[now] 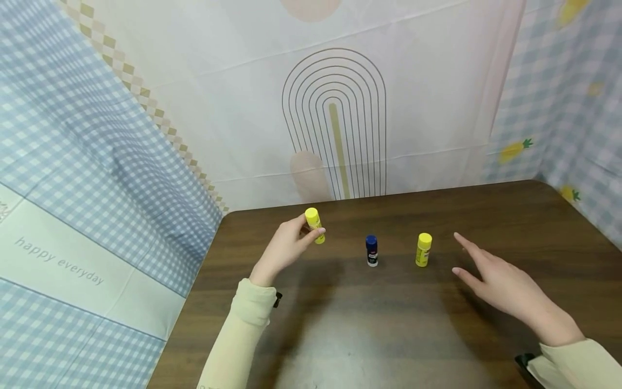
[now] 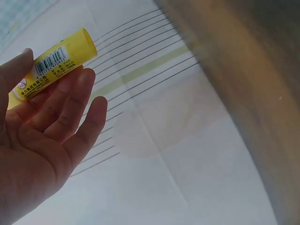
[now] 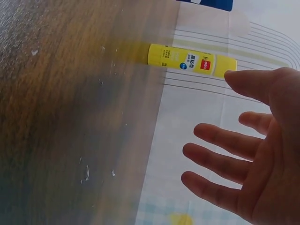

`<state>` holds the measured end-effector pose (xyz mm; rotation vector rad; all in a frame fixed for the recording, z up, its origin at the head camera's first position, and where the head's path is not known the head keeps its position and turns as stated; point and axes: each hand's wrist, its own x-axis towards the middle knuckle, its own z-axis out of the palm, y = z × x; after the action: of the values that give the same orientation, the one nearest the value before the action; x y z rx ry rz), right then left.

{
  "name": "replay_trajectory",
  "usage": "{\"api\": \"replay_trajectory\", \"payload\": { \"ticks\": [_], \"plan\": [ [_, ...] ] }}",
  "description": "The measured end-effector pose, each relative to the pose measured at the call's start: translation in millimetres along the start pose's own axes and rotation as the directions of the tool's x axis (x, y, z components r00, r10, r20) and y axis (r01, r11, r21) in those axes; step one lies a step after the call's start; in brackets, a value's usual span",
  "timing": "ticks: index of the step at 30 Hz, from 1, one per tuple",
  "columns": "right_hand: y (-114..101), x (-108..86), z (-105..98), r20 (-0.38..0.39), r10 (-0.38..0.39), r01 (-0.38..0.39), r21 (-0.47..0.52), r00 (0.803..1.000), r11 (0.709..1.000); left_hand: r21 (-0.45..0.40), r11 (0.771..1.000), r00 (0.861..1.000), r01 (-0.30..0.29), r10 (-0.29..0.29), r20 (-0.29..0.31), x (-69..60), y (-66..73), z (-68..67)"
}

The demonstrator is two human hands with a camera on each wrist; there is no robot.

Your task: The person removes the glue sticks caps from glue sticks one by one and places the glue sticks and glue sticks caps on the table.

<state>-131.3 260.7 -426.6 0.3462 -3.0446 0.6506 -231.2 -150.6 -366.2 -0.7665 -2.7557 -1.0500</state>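
Observation:
The left hand (image 1: 286, 246) pinches a yellow glue stick (image 1: 316, 227) between thumb and fingers, above the table's far left part. In the left wrist view the barcode side of that stick (image 2: 51, 63) faces the camera, with the fingers (image 2: 70, 101) behind it. A blue-capped stick (image 1: 372, 251) stands upright on the table, and right of it stands a second yellow stick (image 1: 423, 250). The right hand (image 1: 505, 283) is to the right of that one, fingers spread, holding nothing. In the right wrist view its thumb tip overlaps the end of the yellow stick (image 3: 192, 61); contact cannot be told.
The dark wooden table (image 1: 389, 324) has its far edge against a pale wall cloth (image 1: 427, 108) with a line-arch print. Blue checked cloth (image 1: 63, 119) hangs along the left side, and more checked cloth (image 1: 529, 97) hangs at the right.

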Motion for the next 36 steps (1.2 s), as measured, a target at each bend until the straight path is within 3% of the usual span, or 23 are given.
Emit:
{"api": "replay_trajectory", "payload": {
  "ticks": [4,8,14,20,24,28,31,36],
  "plan": [
    [0.0,-0.3,-0.2,-0.004,-0.003,0.003,-0.001,1.000,1.000,0.048,0.999,1.000,-0.020,0.022,-0.022,-1.2,5.9,-7.2],
    [-0.2,-0.6,-1.3,-0.001,-0.001,0.001,0.004,1.000,1.000,0.157,0.985,0.995,-0.077,0.085,-0.045,-2.8,13.2,-10.5],
    [-1.2,-0.4,-1.9,0.002,-0.008,0.008,0.012,1.000,1.000,0.346,0.929,0.983,-0.129,0.167,-0.082,-7.4,26.3,-8.9],
    [-2.2,-0.4,-1.7,0.000,-0.012,0.012,0.013,1.000,1.000,0.471,0.866,0.964,-0.170,0.246,-0.105,-13.5,42.2,-5.2],
    [-2.8,-0.5,-1.5,0.001,-0.012,0.012,0.010,1.000,1.000,0.534,0.807,0.936,-0.250,0.343,-0.080,-16.2,55.4,-3.6],
    [-2.9,-0.6,-0.8,0.002,-0.015,0.015,0.003,1.000,1.000,0.600,0.727,0.894,-0.333,0.447,-0.045,-19.5,67.0,-1.5],
    [-2.7,-0.8,-0.5,-0.006,-0.022,0.022,-0.001,1.000,1.000,0.638,0.678,0.866,-0.365,0.498,-0.034,-21.7,73.1,1.5],
    [-2.6,0.0,-1.4,-0.002,-0.024,0.024,-0.009,1.000,1.000,0.655,0.641,0.825,-0.400,0.564,-0.047,-22.8,79.6,7.3]
  ]
}}
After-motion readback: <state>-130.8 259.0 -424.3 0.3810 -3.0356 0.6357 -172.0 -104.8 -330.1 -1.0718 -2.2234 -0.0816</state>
